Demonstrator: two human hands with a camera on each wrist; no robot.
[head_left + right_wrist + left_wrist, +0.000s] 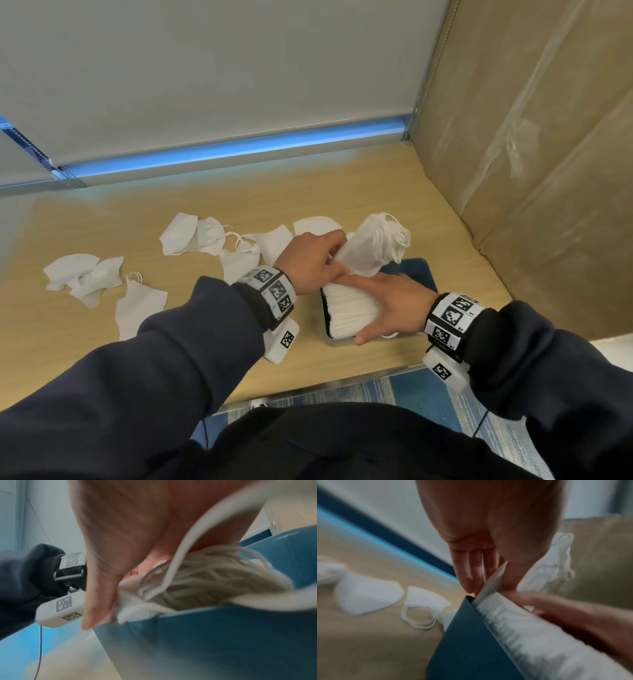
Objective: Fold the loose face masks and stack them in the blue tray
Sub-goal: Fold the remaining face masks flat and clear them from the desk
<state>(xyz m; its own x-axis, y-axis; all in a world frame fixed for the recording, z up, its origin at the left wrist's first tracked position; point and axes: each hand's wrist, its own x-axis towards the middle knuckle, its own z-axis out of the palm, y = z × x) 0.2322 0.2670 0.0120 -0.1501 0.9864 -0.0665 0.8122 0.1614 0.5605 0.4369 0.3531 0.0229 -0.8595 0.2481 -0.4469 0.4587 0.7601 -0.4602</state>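
A blue tray [419,274] on the wooden table holds a stack of folded white masks [346,313]. My right hand [376,298] lies flat on the stack, fingers straight and thumb along its near end. My left hand [337,260] pinches a folded mask [493,580] between thumb and fingers at the stack's far end. Behind it a bundle of folded masks [373,246] leans up, ear loops bunched at its top. The left wrist view shows the tray wall [462,642] and stack [522,635]. In the right wrist view, my right hand [120,561] covers the looped masks [205,577] in the tray [205,642].
Several loose masks [181,236] lie on the table left of the tray, some [85,274] near the left edge. A cardboard wall [531,171] stands close on the right. A grey partition [205,68] closes the back. The table's front edge [342,380] is near.
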